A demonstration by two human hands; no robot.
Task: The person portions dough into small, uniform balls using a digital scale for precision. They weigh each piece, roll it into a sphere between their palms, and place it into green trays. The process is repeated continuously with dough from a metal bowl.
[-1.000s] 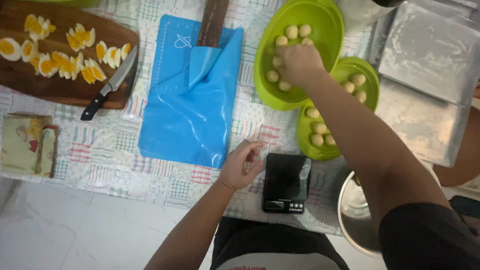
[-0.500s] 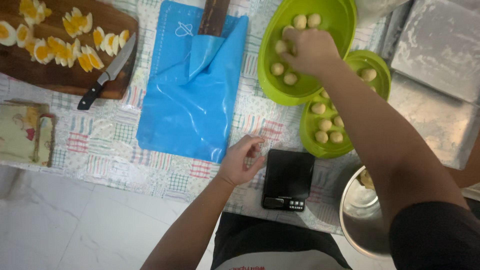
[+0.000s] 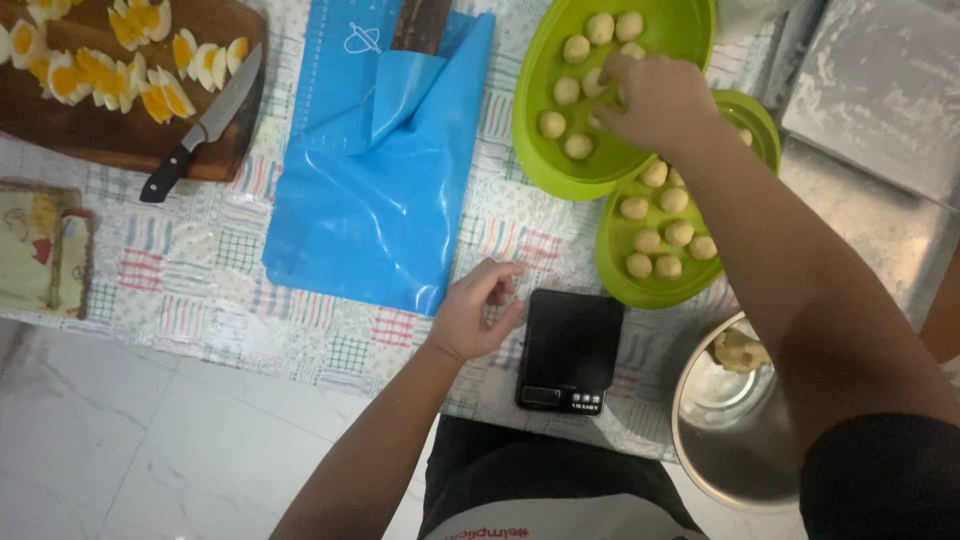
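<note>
Over the upper green tray (image 3: pixel 690 30), the right hand (image 3: pixel 655 100) reaches among dough balls (image 3: pixel 565 92).
Its fingers curl downward, perhaps pinching one ball, though the grip is hidden. The left hand (image 3: pixel 478 312) rests loosely open and empty on the tablecloth (image 3: pixel 200 290), just beside the black scale (image 3: pixel 570 350), below a blue mat (image 3: pixel 380 190). A second tray (image 3: pixel 612 262) holds more balls.

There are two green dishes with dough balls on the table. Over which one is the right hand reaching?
The right hand is over the larger, farther green dish. The smaller green dish, nearer the black scale, lies partly under the forearm.
</note>
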